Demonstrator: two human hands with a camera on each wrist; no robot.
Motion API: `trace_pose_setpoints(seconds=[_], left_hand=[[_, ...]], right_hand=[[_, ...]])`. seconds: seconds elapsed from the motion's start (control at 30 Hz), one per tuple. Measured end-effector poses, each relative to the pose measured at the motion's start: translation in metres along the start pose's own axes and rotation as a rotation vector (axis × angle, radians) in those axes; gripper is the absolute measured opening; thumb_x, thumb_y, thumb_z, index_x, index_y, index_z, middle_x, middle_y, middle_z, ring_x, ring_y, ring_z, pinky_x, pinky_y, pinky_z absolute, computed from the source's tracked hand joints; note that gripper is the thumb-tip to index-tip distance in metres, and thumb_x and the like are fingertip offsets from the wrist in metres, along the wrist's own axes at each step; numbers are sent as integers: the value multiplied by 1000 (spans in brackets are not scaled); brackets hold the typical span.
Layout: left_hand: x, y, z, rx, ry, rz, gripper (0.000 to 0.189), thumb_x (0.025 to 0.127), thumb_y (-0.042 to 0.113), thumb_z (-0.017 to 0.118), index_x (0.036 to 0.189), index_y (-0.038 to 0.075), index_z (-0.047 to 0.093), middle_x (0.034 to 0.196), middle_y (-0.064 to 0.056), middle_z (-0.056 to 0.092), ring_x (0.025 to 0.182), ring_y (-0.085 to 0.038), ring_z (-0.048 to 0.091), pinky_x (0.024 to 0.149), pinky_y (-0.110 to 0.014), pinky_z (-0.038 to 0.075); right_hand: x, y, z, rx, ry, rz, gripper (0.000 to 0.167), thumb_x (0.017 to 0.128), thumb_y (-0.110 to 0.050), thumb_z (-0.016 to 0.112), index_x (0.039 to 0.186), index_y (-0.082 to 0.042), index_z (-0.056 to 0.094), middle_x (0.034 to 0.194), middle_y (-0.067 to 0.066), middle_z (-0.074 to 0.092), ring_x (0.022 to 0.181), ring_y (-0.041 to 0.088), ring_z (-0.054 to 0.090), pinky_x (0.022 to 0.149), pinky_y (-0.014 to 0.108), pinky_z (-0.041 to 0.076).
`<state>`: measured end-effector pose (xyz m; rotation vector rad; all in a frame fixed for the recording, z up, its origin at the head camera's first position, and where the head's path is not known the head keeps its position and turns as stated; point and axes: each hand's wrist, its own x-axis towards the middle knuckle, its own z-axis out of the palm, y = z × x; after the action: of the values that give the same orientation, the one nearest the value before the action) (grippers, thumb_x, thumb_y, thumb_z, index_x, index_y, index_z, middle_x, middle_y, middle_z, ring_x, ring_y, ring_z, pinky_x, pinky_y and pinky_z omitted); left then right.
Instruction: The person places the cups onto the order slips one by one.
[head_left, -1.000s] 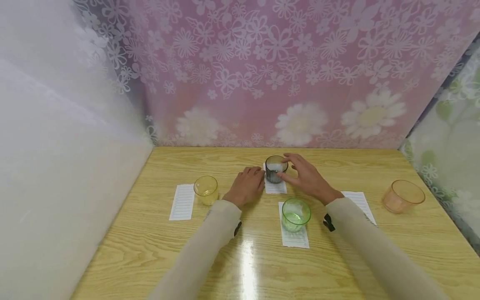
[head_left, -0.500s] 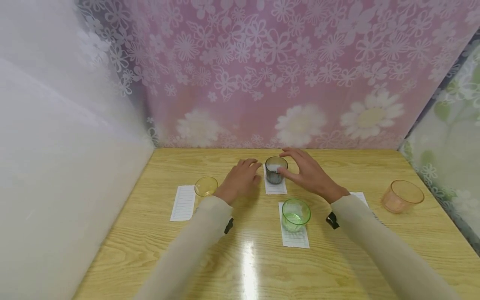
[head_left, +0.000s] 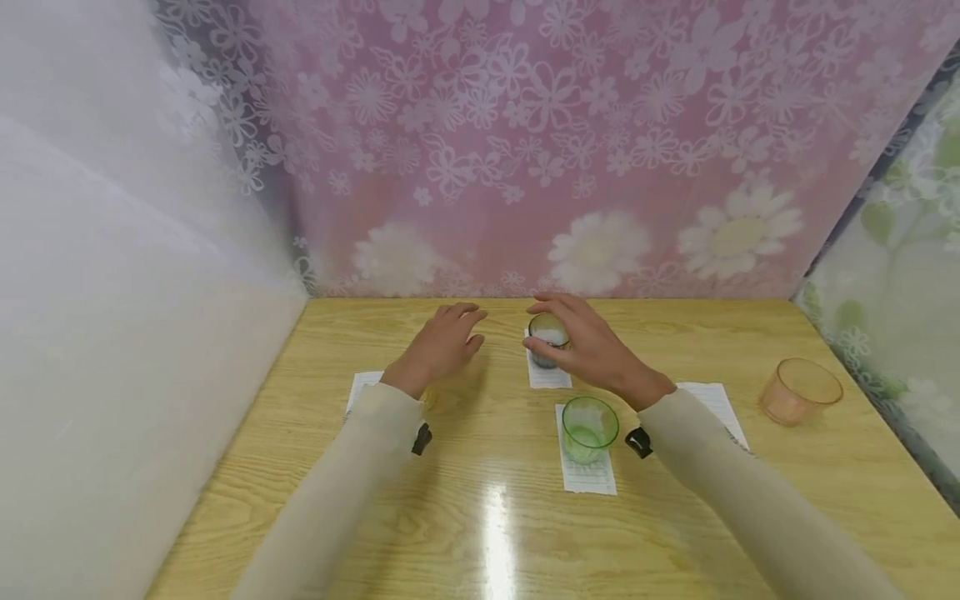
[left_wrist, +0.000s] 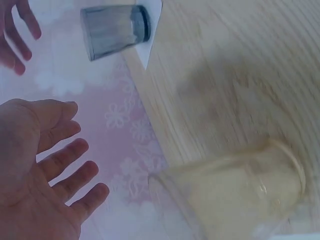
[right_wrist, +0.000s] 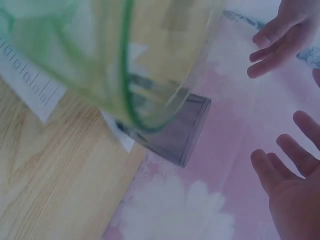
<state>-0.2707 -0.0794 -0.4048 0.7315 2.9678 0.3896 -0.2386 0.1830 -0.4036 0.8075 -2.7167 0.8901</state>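
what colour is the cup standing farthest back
The cup is smoky grey, clearest in the left wrist view.

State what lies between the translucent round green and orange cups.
Head view: the right arm's beige sleeve, a black wrist attachment and a white lined paper slip.

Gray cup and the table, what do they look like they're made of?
Gray cup: glass or clear plastic, tinted and smooth; the paper shows through it. Table: wood or wood-look laminate, glossy; it has grain lines and reflects light brightly.
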Motion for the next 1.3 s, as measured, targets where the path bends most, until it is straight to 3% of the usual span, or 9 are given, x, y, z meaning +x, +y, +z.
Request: trace_pose_setpoints(seconds=[0.43, 0.73, 1.17, 1.3], left_hand=[[-26, -52, -16, -53, 4, -27, 53, 117, 21, 53, 167, 7, 44, 175, -17, 37, 164, -42, 30, 133, -61, 28], [-42, -83, -15, -63, 40, -25, 50, 115, 14, 54, 163, 1, 47, 170, -24, 42, 159, -49, 34, 130, -63, 33], [-62, -122, -9, -41, 85, -44, 47, 112, 2, 51, 158, -5, 51, 161, -31, 50, 151, -54, 44, 130, -68, 30], [-69, -132, -5, -29, 72, -59, 46, 112, 3, 52, 157, -6, 51, 159, -32, 51, 149, -54, 46, 129, -69, 29]], right_hand=[[13, -26, 20, 40, 31, -38, 49, 106, -39, 74, 145, -10, 64, 168, 11, 47, 157, 36, 43, 125, 62, 40], [25, -43, 36, 48, 33, -37, 48, 105, -41, 74, 142, -11, 65, 168, 13, 48, 156, 37, 44, 122, 63, 43], [40, -64, 68, 93, -26, -33, 45, 106, -41, 72, 140, -13, 65, 168, 11, 47, 156, 36, 45, 124, 60, 43], [42, -65, 77, 89, -50, -35, 44, 107, -41, 72, 140, -13, 65, 169, 11, 46, 157, 37, 44, 127, 62, 39]])
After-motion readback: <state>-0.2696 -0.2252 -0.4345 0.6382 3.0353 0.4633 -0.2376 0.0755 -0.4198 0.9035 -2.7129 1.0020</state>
